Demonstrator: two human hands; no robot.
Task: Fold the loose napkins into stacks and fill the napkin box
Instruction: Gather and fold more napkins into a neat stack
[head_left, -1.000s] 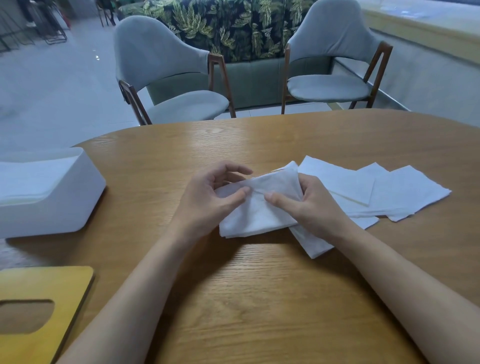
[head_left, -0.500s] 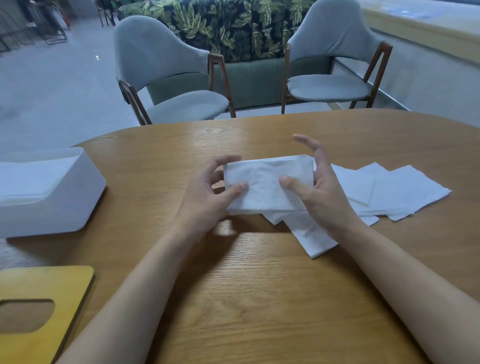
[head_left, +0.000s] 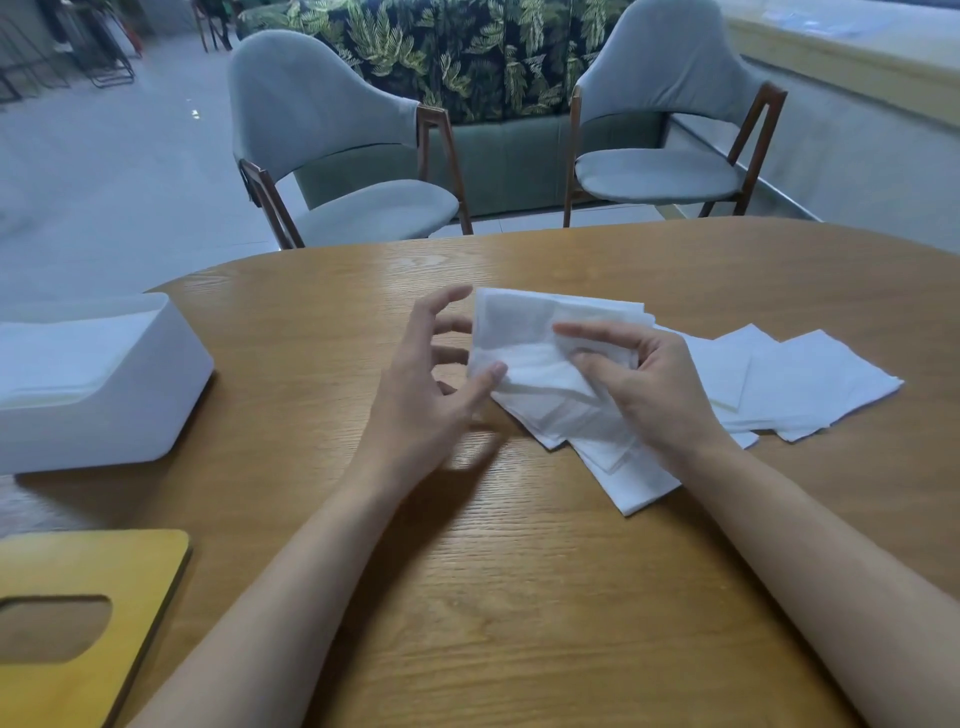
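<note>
Folded bundle (head_left: 524, 332) of white napkins: held off the table (head_left: 519, 597), mid-field and between both hands, its broad face tipped up toward the camera. Long axis runs left to right, with the top edge sloping slightly down to the right. The lower right corner sags toward the loose napkins (head_left: 810, 384). Layers look unevenly aligned, with a crease across the middle. Right hand (head_left: 649, 379) is clamped on the bundle's right half, index finger laid along the front face and thumb below it; the rest of the grip is hidden behind the paper. Left hand (head_left: 426, 379) has its thumb tip pressed on the near lower-left corner and its other fingers spread and curved at the left edge. It reads as a light pinch, but whether those fingers reach behind the paper cannot be told. Judgement: the two-sided hold is for squaring the edges and keeping the fold closed, and lifting the bundle keeps it off the loose sheets. Those lie fanned and overlapping on the table just beneath and to the right. The napkin box (head_left: 130, 415), white and open-topped with napkins already inside, sits well apart to the left. Its long side is roughly parallel to the bundle, so little turning should be needed for loading. The wooden lid (head_left: 104, 561) with its oval slot lies off the box, near-left.
</note>
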